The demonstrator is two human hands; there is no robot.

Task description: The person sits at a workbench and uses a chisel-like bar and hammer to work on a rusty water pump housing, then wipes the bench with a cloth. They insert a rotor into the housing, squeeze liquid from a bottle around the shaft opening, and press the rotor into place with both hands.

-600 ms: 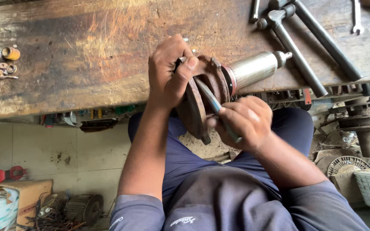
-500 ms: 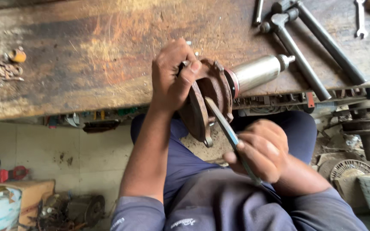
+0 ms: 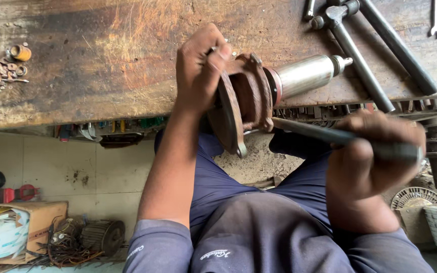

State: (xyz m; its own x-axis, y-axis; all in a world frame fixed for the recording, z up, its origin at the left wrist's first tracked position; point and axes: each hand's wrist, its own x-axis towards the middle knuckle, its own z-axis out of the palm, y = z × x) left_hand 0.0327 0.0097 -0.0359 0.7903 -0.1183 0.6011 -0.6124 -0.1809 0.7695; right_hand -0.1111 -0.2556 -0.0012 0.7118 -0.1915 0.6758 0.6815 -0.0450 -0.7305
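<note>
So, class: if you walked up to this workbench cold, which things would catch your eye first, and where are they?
First, the rusty flanged part with its shiny steel shaft, held at the front edge of the worn wooden bench by the left hand. Next, the right hand, lower right, gripping a dark tool whose tip meets the flange. Long steel bars lie at the bench's top right.

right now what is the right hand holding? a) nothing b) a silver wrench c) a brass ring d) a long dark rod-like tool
d: the right hand is closed around a long dark rod-like tool whose tip reaches the rusty flanged part held by the left hand.
</note>
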